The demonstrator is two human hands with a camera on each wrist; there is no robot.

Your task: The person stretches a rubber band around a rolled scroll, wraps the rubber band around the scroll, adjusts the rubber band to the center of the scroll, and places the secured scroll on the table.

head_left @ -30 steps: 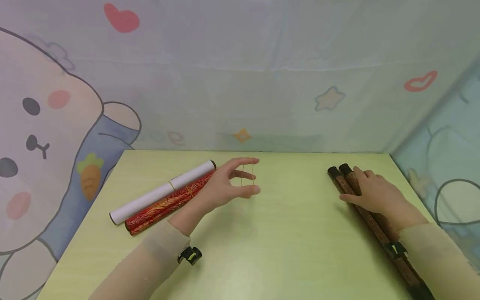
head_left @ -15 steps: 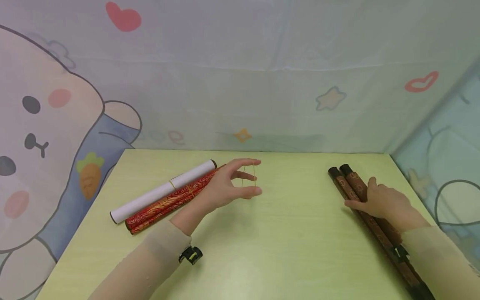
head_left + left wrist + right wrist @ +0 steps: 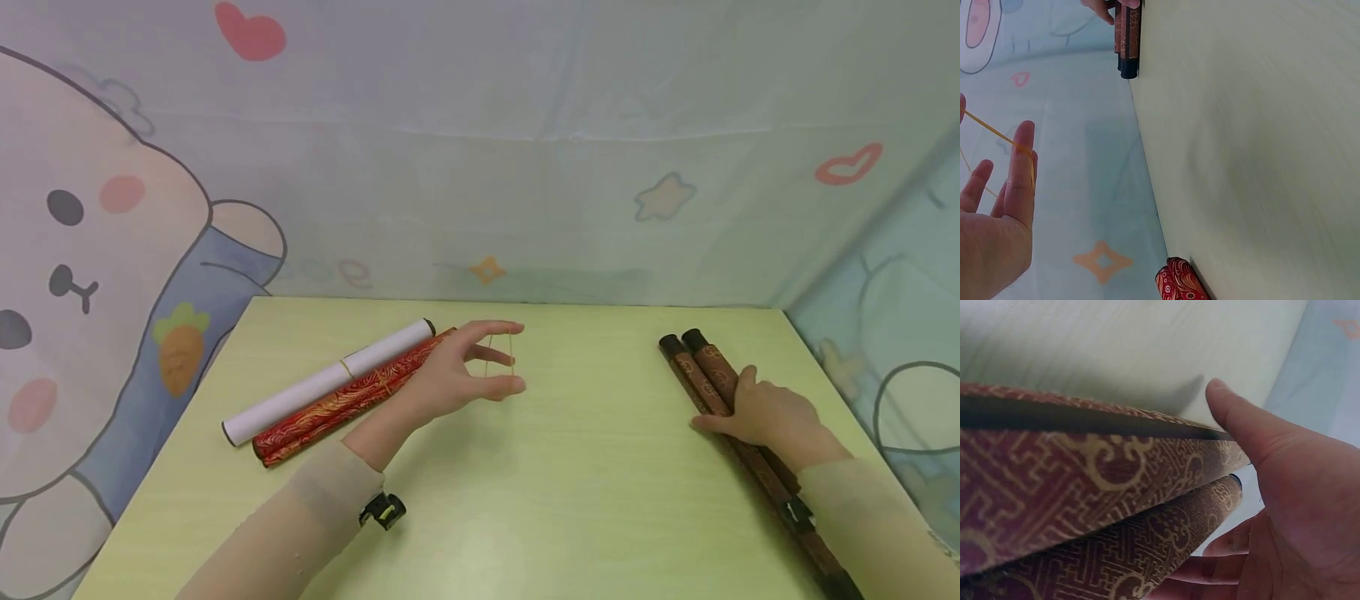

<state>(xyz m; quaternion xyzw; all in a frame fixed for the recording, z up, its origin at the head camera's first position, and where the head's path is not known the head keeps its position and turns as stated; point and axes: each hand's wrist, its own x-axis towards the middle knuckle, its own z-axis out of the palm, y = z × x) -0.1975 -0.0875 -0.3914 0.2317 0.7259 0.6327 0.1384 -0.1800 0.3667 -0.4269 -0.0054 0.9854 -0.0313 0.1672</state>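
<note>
My left hand (image 3: 450, 375) hovers over the table's middle with thumb and fingers spread apart. A thin yellow rubber band (image 3: 990, 129) is stretched around its fingers and thumb. On the right, two long brown patterned scrolls (image 3: 708, 364) with black ends lie side by side, slanting toward the front right corner. My right hand (image 3: 780, 421) grips the pair, with the thumb on the near-left side and the fingers around the right side. In the right wrist view, the fingertips pass behind the lower scroll (image 3: 1116, 562).
A white paper roll (image 3: 300, 397) with a yellow band lies at the left of the pale table (image 3: 570, 467). Beside it are red and gold patterned rolls (image 3: 330, 415), also banded, partly behind my left forearm. A printed cloth (image 3: 465, 200) hangs along the back edge.
My right hand has slid a little down along the brown scrolls, and its fingers have closed around them. The left hand holds the rubber band stretched nearly as before.
</note>
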